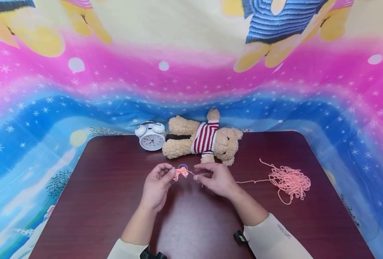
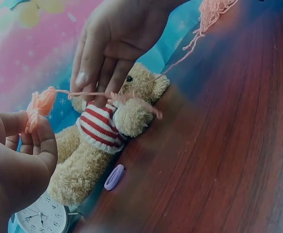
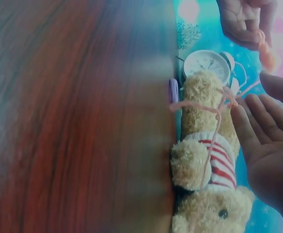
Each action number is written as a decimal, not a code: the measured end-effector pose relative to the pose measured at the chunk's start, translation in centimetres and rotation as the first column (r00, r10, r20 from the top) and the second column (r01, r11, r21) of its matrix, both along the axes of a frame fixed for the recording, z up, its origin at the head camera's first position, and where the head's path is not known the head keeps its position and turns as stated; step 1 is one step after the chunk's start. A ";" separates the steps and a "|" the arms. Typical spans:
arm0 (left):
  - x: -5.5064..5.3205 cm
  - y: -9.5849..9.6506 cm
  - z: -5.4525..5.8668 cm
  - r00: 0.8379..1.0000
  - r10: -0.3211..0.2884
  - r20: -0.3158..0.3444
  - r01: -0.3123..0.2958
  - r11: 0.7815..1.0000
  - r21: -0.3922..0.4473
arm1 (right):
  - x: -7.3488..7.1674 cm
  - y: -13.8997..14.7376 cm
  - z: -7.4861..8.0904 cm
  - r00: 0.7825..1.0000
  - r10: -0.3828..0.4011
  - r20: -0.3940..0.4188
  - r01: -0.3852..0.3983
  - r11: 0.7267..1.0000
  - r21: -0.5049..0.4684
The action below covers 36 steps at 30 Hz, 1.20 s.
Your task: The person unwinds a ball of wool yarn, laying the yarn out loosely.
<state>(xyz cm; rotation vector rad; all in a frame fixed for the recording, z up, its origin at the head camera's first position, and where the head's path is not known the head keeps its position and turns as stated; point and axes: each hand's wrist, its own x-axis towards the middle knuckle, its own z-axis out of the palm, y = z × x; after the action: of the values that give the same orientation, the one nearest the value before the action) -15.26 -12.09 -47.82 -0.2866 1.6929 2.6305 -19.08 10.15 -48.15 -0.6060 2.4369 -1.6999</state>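
My left hand pinches a small wound bundle of peach yarn between thumb and fingertips. From the bundle, a yarn strand runs to my right hand, whose fingers are extended, with a gap between thumb and index finger. Loops of the strand touch the right index fingertip in the right wrist view, and a short tail hangs off beside them. Farther right, the strand leads to a loose heap of peach yarn on the table. Both hands are above the tabletop.
Behind the hands, a teddy bear in a striped shirt lies on its back. A white alarm clock stands left of it. A small purple oval band lies near the bear on the dark table. A patterned cloth hangs behind.
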 end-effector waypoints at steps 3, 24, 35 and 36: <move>0.0 0.2 0.1 1.000 -0.006 0.003 0.006 1.000 -0.002 | 0.1 -0.4 0.1 0.998 -0.007 -0.056 0.009 0.999 0.049; 0.1 -1.3 -0.2 1.000 0.001 0.013 -0.001 1.000 -0.020 | 1.1 0.7 -0.2 0.996 -0.017 -0.082 0.024 0.997 0.077; -0.2 -3.0 -0.6 0.999 0.034 0.015 -0.033 0.999 -0.037 | 0.9 3.4 0.1 0.984 -0.051 -0.168 0.078 0.984 0.161; -0.2 -3.2 -0.6 0.999 0.036 0.016 -0.035 0.998 -0.043 | 0.9 3.7 0.2 0.984 -0.054 -0.172 0.083 0.983 0.166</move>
<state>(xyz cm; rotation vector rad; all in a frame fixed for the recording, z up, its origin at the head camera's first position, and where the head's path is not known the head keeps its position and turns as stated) -15.42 -15.24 -48.43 -0.3418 1.7565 2.6114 -18.16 13.86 -47.97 -0.6739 2.7153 -1.4939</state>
